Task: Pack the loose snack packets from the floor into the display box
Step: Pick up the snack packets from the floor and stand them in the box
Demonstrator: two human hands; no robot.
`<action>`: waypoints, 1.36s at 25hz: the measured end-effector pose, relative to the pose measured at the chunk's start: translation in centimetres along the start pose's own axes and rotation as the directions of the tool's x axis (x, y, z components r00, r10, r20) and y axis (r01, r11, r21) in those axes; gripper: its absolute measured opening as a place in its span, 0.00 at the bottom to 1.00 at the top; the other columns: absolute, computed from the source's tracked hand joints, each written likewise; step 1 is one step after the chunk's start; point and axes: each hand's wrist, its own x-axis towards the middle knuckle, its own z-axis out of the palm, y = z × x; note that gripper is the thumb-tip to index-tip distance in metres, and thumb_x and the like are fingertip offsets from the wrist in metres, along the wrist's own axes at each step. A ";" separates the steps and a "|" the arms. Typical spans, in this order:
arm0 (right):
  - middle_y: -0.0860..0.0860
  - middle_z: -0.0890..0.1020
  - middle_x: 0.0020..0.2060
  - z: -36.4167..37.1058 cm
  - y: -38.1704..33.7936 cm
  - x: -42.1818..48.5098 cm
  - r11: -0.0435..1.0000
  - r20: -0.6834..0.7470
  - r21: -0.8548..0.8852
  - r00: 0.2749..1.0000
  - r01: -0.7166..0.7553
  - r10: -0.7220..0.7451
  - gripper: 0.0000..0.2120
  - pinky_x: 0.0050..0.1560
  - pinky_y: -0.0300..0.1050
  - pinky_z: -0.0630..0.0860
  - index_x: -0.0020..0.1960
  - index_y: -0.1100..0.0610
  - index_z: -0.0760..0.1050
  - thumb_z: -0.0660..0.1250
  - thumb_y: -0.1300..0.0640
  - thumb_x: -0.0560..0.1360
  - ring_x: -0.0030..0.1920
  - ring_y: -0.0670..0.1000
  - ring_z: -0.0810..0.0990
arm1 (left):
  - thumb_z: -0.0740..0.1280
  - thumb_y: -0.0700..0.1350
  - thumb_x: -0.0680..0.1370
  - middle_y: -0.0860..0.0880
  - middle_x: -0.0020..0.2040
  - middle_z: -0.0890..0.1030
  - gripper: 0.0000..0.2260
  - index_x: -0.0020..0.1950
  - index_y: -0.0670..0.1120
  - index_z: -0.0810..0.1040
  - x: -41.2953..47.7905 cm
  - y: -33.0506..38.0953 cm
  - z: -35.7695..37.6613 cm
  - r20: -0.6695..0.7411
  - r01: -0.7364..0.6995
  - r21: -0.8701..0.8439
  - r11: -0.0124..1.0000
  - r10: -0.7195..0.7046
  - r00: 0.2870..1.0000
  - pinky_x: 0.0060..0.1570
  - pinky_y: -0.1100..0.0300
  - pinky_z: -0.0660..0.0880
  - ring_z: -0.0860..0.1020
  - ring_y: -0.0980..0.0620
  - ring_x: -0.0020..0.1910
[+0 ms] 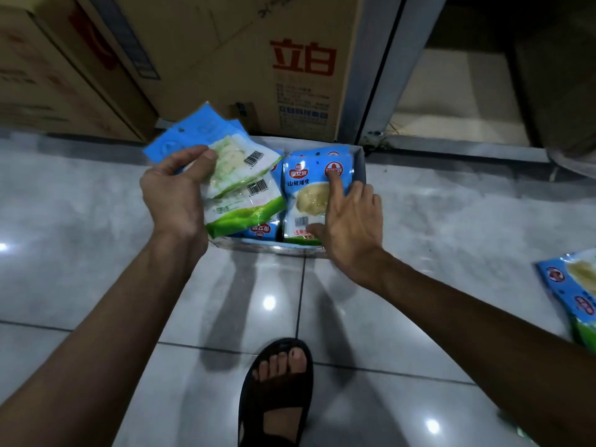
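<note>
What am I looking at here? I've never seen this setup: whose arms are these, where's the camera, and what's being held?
No machine here: one picture, from a camera worn on a person's head, looking down at their bare arms. The left hand grips a few snack packets over the display box on the tiled floor. The right hand lays straight fingers on a packet stacked in the box. More loose packets lie on the floor at the right. Cardboard cartons stand behind; a sandalled foot shows below.

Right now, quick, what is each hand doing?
Left hand: holding a few snack packets.
Right hand: open, straight fingers pressing the nearest packet in the display box.
</note>
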 end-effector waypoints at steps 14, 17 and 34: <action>0.57 0.48 0.78 0.0 2.2 2.5 0.897 0.222 -0.136 0.895 0.420 -0.386 0.41 0.78 0.53 0.43 0.79 0.51 0.43 0.64 0.43 0.76 0.78 0.57 0.46 | 0.76 0.39 0.69 0.44 0.46 0.85 0.06 0.43 0.46 0.85 -1.0 -0.3 0.4 0.048 -0.062 0.065 0.996 0.059 0.997 0.50 0.43 0.81 0.84 0.46 0.43; 0.57 0.61 0.75 -0.6 1.8 2.3 0.937 0.032 0.131 0.943 0.323 -0.330 0.33 0.76 0.50 0.52 0.75 0.53 0.61 0.68 0.47 0.75 0.75 0.57 0.59 | 0.76 0.37 0.69 0.46 0.45 0.84 0.07 0.44 0.46 0.84 -1.5 -0.1 0.5 0.113 -0.059 0.073 0.996 0.050 0.992 0.46 0.50 0.82 0.84 0.50 0.40; 0.53 0.84 0.49 -5.8 -1.7 1.2 0.328 0.096 0.943 0.988 -0.051 -0.123 0.26 0.48 0.53 0.83 0.64 0.50 0.74 0.71 0.68 0.69 0.47 0.52 0.84 | 0.71 0.46 0.75 0.50 0.61 0.74 0.24 0.69 0.51 0.69 -3.6 -0.3 3.0 0.275 -0.284 0.463 0.840 0.169 0.946 0.52 0.60 0.79 0.78 0.58 0.51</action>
